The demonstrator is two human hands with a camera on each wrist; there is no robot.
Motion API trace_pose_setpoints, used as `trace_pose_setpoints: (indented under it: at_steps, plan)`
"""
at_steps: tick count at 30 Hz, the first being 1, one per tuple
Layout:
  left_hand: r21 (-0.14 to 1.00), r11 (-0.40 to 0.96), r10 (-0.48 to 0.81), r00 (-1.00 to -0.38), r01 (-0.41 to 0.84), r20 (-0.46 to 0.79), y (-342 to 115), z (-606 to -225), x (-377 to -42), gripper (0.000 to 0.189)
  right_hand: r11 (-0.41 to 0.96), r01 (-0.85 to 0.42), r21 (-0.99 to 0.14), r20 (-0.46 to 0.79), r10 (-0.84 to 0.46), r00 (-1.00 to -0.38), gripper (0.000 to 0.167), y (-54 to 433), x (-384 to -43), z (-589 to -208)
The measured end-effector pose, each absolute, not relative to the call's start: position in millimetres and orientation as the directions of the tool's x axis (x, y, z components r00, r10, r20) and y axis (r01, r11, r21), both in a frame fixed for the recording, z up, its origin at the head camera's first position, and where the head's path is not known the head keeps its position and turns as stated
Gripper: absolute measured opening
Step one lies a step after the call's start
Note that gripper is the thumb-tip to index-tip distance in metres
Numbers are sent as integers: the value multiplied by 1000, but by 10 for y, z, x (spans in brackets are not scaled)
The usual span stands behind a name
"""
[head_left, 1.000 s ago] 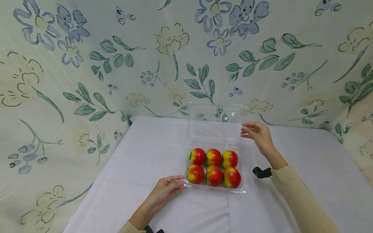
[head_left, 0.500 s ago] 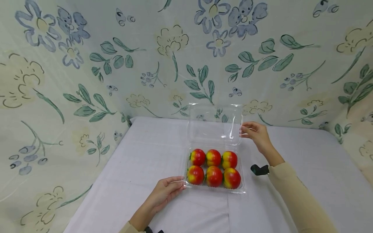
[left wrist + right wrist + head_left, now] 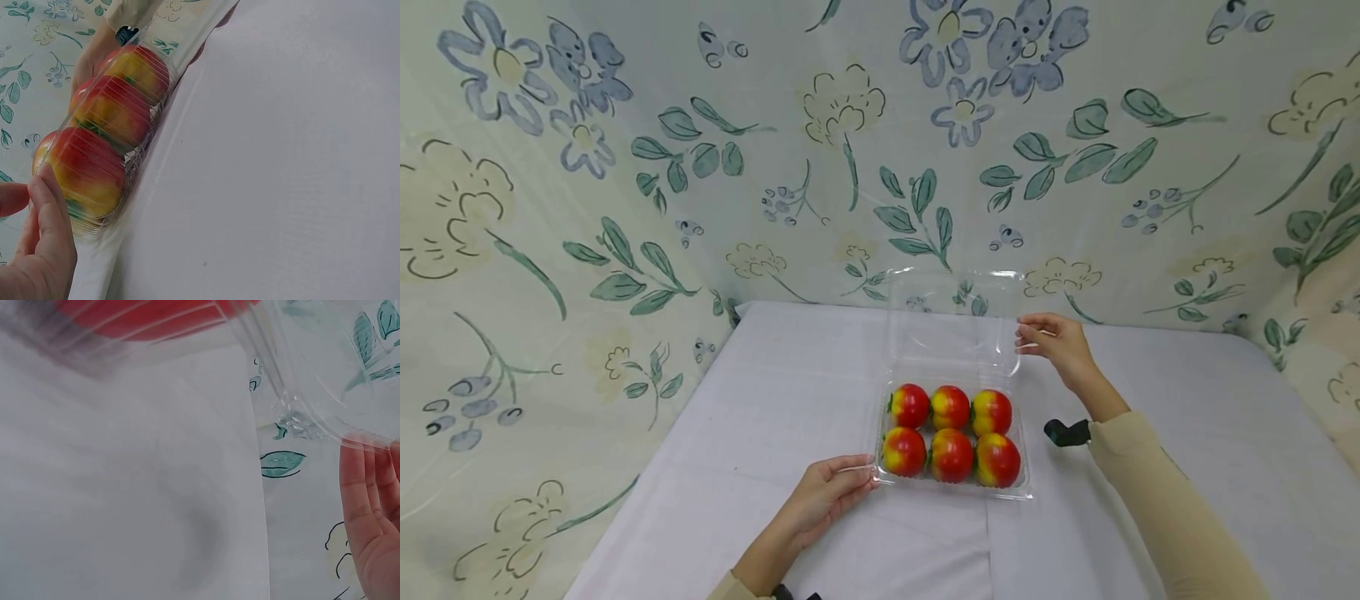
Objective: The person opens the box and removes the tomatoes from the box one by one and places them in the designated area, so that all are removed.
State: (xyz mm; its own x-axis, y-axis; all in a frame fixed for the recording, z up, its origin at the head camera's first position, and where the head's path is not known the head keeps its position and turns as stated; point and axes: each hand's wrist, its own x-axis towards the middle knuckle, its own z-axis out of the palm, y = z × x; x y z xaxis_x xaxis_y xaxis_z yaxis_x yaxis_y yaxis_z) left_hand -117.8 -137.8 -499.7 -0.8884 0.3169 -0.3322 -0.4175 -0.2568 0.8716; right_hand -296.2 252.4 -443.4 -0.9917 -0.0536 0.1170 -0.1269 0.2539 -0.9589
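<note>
A clear plastic clamshell box [image 3: 953, 490] stands with its lid [image 3: 955, 333] raised at the far side. Two rows of round red-and-yellow fruits [image 3: 951, 455] fill its base, and green shows at the ends of some. At the near left corner my left hand [image 3: 831, 496] pinches the rim between thumb and fingers. In the left wrist view, this hand [image 3: 47, 244] is beside the nearest fruit [image 3: 87, 172], seen through the ribbed side wall. My right hand [image 3: 1054, 343] holds the right edge of the lid; its fingers [image 3: 353, 481] show at that edge in the right wrist view.
A white cloth [image 3: 760, 392] covers the table under the box. Behind and to the left hangs a flowered curtain [image 3: 700, 167]. Black wrist devices show at both cuffs, one by the right sleeve [image 3: 1172, 500].
My right hand has shifted slightly left, and the lid has tilted a little with it. The left hand, the base and the fruits stay where they were.
</note>
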Motion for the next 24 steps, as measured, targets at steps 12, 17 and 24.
trace_pose_setpoints:
  at_steps: [12,17,24]
  plan:
    - [871,-257,312,-889,-418,-335,-1382,-5005,-1188,45,241,-42,-970,30,-53,-998,41,2562,-3070,-4501]
    - [872,-259,311,-891,-416,-332,-1384,-5007,-1186,45,214,-22,-977,5,-76,-997,44,2568,-3063,-4494]
    - [874,-255,310,-891,-414,-332,-1390,-5008,-1189,44,209,-13,-978,-8,-100,-995,46,2568,-3067,-4498]
